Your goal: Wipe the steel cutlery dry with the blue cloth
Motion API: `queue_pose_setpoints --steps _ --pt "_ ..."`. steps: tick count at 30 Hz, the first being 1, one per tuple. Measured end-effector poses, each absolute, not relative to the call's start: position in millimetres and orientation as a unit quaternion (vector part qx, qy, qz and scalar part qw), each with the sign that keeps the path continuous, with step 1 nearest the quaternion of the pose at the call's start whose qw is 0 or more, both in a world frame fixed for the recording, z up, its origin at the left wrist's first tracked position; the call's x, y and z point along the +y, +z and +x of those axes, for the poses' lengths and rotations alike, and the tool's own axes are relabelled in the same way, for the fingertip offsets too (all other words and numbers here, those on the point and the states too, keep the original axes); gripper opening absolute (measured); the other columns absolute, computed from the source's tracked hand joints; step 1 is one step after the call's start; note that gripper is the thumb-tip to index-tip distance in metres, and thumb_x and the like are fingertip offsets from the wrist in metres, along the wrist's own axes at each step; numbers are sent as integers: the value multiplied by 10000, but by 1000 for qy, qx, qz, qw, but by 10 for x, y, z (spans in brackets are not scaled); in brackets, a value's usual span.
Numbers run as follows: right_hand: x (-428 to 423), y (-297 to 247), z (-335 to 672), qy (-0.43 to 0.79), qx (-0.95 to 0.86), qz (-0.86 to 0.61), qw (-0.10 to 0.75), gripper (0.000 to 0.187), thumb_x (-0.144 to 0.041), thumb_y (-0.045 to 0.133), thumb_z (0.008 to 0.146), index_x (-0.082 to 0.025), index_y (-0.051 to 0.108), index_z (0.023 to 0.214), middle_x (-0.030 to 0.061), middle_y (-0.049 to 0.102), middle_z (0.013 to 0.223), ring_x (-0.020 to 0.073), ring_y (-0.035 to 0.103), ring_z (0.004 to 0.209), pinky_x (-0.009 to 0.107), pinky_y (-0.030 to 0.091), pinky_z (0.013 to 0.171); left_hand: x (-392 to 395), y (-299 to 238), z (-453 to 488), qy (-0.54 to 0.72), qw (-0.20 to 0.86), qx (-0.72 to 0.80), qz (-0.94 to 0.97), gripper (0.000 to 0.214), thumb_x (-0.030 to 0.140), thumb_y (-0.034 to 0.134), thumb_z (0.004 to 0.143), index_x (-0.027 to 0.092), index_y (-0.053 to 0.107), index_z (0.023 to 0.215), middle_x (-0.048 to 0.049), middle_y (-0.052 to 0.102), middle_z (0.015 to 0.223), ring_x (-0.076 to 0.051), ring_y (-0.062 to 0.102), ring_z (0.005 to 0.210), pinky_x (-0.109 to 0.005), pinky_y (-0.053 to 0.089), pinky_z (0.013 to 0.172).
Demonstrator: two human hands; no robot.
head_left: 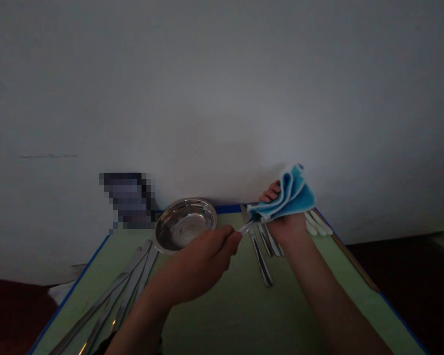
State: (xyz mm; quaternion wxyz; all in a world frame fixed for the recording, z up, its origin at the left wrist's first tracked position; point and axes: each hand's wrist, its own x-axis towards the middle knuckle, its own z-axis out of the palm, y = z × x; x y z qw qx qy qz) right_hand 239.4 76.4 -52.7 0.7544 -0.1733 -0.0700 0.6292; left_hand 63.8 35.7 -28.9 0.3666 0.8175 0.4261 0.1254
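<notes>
A pale wall backs a green tabletop. The left fingers pinch the handle end of a thin steel utensil. The right fingers clutch a folded blue cloth around its far end. The utensil looks light, stiff and slick, so it is best gripped at the handle. A steel bowl sits just beyond the left fingers, and spare cutlery lies below the right.

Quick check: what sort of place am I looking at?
Probably a kitchen or dining prep spot: a green table against a bare wall, with a steel bowl, rows of cutlery, and the right hand holding a blue cloth round a utensil.
</notes>
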Motion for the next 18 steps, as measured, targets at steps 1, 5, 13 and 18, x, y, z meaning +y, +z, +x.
queue_pose_setpoints --steps 1,5,13,18 --pt "763 -525 2447 631 -75 -156 756 347 -315 315 901 -187 468 616 -58 457 483 55 421 402 168 366 413 354 -278 632 122 386 425 810 374 416 276 934 192 453 693 36 478 596 -122 460 560 -259 355 542" --pt "750 -540 2543 637 -102 -109 757 365 -369 304 905 -183 492 652 -63 450 505 47 428 407 166 359 412 375 -323 654 123 471 410 771 395 444 304 920 188 460 662 43 475 566 -104 454 527 -248 374 545" --pt "731 -524 2369 595 -90 -175 780 323 -313 373 871 -183 452 586 -62 434 500 46 401 399 166 341 408 454 -487 667 174 558 405 703 372 474 347 896 183 463 696 46 448 565 -82 408 495 -196 334 445" --pt "701 -499 2256 574 -86 -198 790 301 -222 367 866 -179 466 584 -55 447 490 54 396 407 172 366 432 448 -455 656 169 520 409 731 358 436 333 913 180 470 705 44 439 574 -86 418 506 -207 351 470"
